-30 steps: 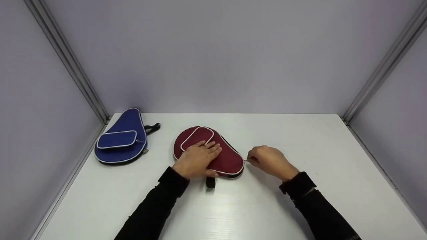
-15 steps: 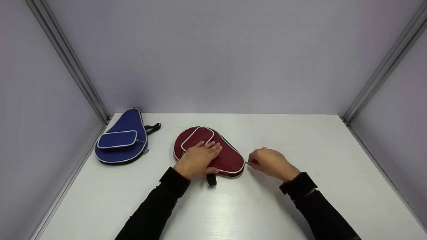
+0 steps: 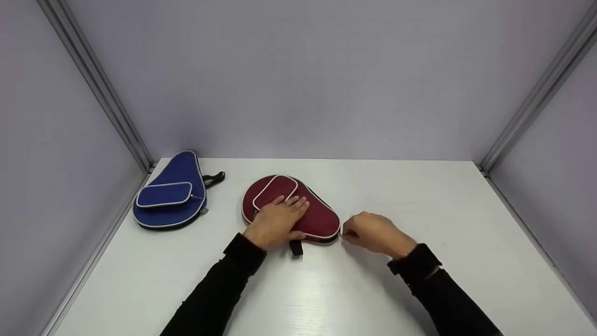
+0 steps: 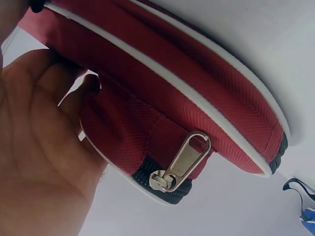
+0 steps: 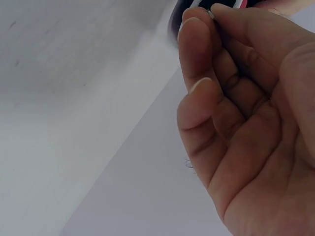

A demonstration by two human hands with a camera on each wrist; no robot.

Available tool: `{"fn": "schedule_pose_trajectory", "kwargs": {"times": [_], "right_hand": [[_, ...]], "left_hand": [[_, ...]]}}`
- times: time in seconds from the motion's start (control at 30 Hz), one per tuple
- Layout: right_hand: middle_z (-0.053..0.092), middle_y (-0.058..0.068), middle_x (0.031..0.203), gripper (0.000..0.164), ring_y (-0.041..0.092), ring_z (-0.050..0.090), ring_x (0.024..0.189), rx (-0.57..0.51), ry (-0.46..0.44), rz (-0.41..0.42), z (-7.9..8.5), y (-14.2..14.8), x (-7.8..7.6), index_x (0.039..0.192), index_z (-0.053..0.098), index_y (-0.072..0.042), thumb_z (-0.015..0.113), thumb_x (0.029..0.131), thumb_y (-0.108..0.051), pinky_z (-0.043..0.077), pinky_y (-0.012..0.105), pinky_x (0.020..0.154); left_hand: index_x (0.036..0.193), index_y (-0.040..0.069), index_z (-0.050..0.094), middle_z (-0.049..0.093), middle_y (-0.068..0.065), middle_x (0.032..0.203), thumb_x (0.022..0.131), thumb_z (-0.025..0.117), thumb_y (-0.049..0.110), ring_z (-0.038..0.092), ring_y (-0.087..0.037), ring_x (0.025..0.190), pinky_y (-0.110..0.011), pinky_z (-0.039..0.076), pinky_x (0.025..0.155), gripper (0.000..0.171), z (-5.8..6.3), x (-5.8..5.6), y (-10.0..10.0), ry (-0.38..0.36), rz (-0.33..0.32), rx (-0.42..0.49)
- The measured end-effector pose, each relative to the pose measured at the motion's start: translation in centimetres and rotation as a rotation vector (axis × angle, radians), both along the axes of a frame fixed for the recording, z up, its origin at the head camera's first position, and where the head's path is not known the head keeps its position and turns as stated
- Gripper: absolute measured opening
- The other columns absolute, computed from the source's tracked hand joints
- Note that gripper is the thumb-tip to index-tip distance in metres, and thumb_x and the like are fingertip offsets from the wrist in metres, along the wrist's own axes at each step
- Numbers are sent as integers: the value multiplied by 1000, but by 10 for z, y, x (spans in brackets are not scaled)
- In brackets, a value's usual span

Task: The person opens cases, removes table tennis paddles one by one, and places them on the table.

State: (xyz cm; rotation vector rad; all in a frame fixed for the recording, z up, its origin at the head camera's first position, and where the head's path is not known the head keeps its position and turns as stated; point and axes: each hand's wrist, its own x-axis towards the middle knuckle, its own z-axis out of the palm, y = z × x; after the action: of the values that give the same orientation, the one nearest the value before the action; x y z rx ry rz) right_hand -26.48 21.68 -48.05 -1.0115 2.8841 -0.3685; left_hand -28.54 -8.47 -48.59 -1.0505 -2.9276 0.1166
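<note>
A dark red table tennis paddle case [image 3: 319,219] with white piping lies flat on the white table, its narrow end toward the right. My left hand [image 3: 276,223] rests on top of it with fingers spread, beside the raised front pocket [image 3: 275,190]. In the left wrist view that pocket's metal zipper pull [image 4: 186,161] hangs free, apart from the palm. At the narrow end my right hand [image 3: 375,234] pinches the main zipper's small pull [image 3: 341,235] between thumb and forefinger. The fingertips mostly cover this pull in the right wrist view. A short black strap [image 3: 296,248] sticks out below the left hand.
A blue paddle case [image 3: 175,191] with a black wrist strap [image 3: 214,178] lies at the table's back left. Grey-white panels [image 3: 308,79] stand at the back and both sides. The white table [image 3: 419,191] extends around the red case.
My right hand has moved slightly toward me and left, carrying the zipper pull round the case's narrow end. That end has shifted a little away from me. The left hand stays on the case.
</note>
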Motion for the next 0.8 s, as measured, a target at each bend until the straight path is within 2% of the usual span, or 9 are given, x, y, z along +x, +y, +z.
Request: {"fn": "schedule_pose_trajectory", "kwargs": {"times": [0.03, 0.07, 0.27, 0.3, 0.37, 0.5, 0.8], "right_hand": [[67, -10, 76, 21, 3, 47, 72, -1, 0, 8, 0, -1, 1, 84, 80, -14, 83, 102, -2, 43, 21, 64], [67, -9, 76, 22, 3, 47, 72, -2, 2, 17, 0, -3, 2, 83, 79, -14, 83, 101, -1, 43, 21, 64], [75, -7, 78, 21, 2, 50, 71, 9, 17, 47, -1, -10, 6, 84, 82, -14, 85, 100, -2, 48, 22, 64], [77, -7, 80, 19, 1, 53, 72, 12, 20, 47, -1, -12, 7, 85, 83, -14, 86, 101, -3, 50, 23, 64], [80, -5, 83, 16, 2, 57, 72, 19, 26, 48, -2, -14, 8, 88, 86, -14, 87, 101, -5, 54, 25, 65], [84, -2, 88, 8, 8, 69, 76, 29, 61, 52, -5, -22, 12, 95, 89, -12, 89, 101, -8, 62, 30, 69], [88, 4, 94, 3, 24, 83, 83, 44, 191, 44, -11, -40, 24, 98, 90, -8, 91, 101, -9, 70, 40, 74]], "left_hand": [[180, 10, 47, 49, -7, 187, 114, 71, 58, 44, -25, 178, -47, 33, 149, 85, 1, 0, 0, 2, 1, -3], [181, 11, 47, 50, -6, 187, 115, 68, 59, 44, -24, 178, -46, 32, 149, 84, -5, -2, -2, 19, -7, 6], [180, 10, 48, 50, -7, 187, 115, 68, 60, 45, -23, 177, -46, 34, 149, 84, -7, -2, -2, 40, -13, 3], [180, 10, 48, 50, -8, 187, 114, 71, 58, 46, -25, 177, -48, 35, 148, 85, -2, 0, 0, 28, -5, -5], [180, 10, 48, 49, -8, 187, 114, 71, 58, 45, -24, 177, -48, 35, 148, 85, -3, 0, 1, 27, -1, -5], [180, 10, 47, 48, -8, 188, 114, 70, 59, 45, -24, 177, -48, 34, 149, 86, -4, -1, 2, 24, 4, -10], [179, 8, 49, 50, -10, 186, 114, 72, 56, 50, -26, 174, -49, 35, 148, 85, -6, -2, 2, 17, -16, 27]]}}
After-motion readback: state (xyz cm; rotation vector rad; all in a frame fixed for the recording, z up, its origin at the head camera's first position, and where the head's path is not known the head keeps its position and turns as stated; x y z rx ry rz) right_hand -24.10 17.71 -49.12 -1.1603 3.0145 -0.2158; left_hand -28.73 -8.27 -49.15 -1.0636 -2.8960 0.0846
